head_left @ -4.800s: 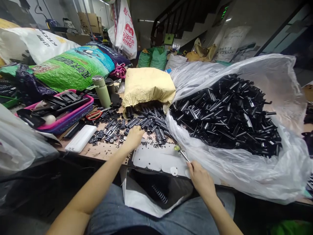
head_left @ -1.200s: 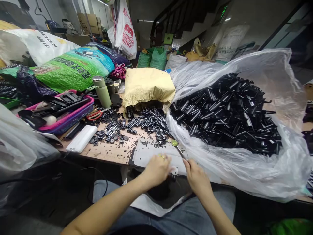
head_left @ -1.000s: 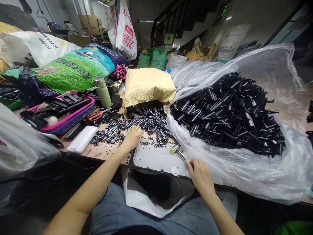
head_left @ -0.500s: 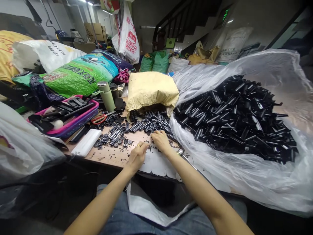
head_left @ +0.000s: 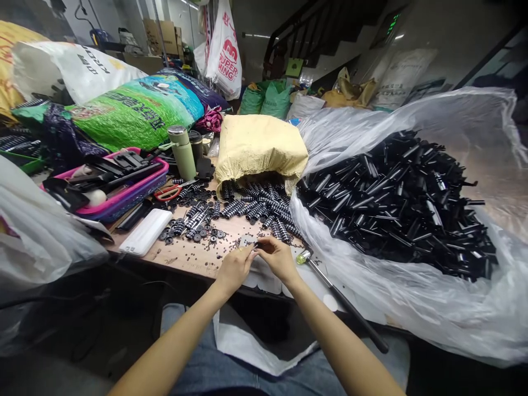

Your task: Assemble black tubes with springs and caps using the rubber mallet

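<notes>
My left hand [head_left: 233, 270] and my right hand [head_left: 279, 260] meet above the near edge of the table, fingertips pinched together. Between them is a small dark part [head_left: 256, 245], mostly covered by the fingers, so its kind stays unclear. Many tiny black rings [head_left: 243, 242] are scattered just beyond the hands. Farther back lies a heap of black ribbed cylinders [head_left: 264, 206] with pale bands, spilling from a yellow sack [head_left: 259, 140]. A hammer [head_left: 350, 305] with a clear yellowish face and black handle rests to the right of my right hand.
A clear plastic bag [head_left: 412, 297] full of black plastic pieces [head_left: 404, 203] takes up the right side. To the left are a white power bank-like block [head_left: 145, 234], red-handled scissors [head_left: 169, 192], a pink basket [head_left: 144, 184] and a green flask [head_left: 182, 157]. White sheeting [head_left: 264, 352] hangs over my lap.
My right hand has drawn back from beside the cylinder heap to meet my left hand at the small dark part. The view has shifted slightly, and more of the hammer shows.
</notes>
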A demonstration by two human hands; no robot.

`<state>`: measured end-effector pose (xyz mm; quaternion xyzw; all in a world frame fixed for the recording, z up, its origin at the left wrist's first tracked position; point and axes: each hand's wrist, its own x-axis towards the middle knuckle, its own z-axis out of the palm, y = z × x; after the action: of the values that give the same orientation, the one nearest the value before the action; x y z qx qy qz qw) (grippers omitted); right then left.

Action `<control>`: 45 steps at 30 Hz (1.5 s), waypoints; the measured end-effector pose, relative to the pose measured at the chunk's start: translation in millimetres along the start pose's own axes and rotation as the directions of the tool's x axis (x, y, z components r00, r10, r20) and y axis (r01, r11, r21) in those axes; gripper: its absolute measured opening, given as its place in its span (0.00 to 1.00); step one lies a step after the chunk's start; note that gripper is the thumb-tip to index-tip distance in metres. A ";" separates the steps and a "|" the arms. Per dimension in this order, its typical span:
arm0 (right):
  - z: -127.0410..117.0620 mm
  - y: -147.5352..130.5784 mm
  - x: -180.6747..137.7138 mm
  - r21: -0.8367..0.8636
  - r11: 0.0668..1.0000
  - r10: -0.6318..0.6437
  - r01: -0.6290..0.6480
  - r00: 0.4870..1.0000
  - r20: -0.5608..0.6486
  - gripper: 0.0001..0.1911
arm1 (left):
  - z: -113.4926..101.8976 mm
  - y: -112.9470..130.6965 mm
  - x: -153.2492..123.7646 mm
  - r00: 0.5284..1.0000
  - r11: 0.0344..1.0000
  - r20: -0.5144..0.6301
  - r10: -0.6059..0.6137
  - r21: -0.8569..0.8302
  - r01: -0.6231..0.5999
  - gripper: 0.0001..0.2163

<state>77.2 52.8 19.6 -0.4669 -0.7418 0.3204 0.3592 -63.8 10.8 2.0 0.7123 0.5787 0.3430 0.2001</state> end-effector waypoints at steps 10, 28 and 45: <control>6.5 -10.4 -8.7 -0.004 0.990 -0.138 0.138 0.990 -0.019 0.11 | -16.2 5.8 -6.1 0.991 0.990 0.042 -0.127 -0.050 0.129 0.18; 76.0 -17.4 56.2 0.335 0.907 0.169 -0.255 0.949 0.266 0.20 | -57.9 -36.8 -22.5 0.945 0.960 -0.219 -0.244 -0.190 0.204 0.15; 43.8 -22.4 20.1 0.430 0.831 0.274 -0.354 0.932 0.239 0.21 | -41.5 -18.5 -15.9 0.979 0.986 -0.134 -0.152 -0.083 0.142 0.15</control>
<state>24.2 57.2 18.9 -0.4541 -0.5835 0.5816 0.3393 -107.9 -4.4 13.8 0.6340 0.6293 0.3975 0.2098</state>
